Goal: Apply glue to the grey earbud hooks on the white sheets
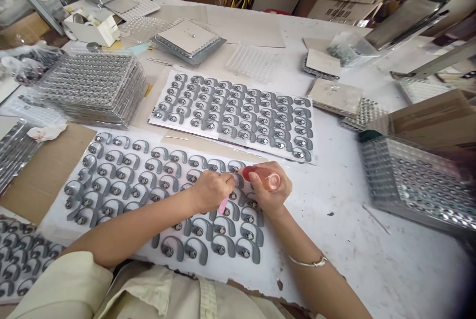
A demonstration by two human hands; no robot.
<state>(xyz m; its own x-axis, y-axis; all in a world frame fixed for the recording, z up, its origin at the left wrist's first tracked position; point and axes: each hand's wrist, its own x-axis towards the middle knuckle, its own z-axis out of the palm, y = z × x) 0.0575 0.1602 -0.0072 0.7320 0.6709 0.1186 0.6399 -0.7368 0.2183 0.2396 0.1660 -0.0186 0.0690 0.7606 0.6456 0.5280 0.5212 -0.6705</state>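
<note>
My right hand (277,192) is wrapped round a small translucent orange bottle (273,182) with a red end (250,174), tilted to the left. My left hand (211,191) is closed in a pinch just beside it; a thin tool with a pink end (223,205) sticks out below its fingers. Both hands meet over a white sheet (59,212) bearing rows of grey curved hook-shaped pieces (199,229), each with a shiny round stud. The fingertips hide the piece under them, so contact cannot be made out.
A second sheet of similar pieces (230,108) lies behind. Stacked clear trays (92,86) stand at the left, more trays (420,180) at the right beside a cardboard box (435,116). A cotton swab (176,137) lies between the sheets. Card-topped packs (188,36) sit farther back.
</note>
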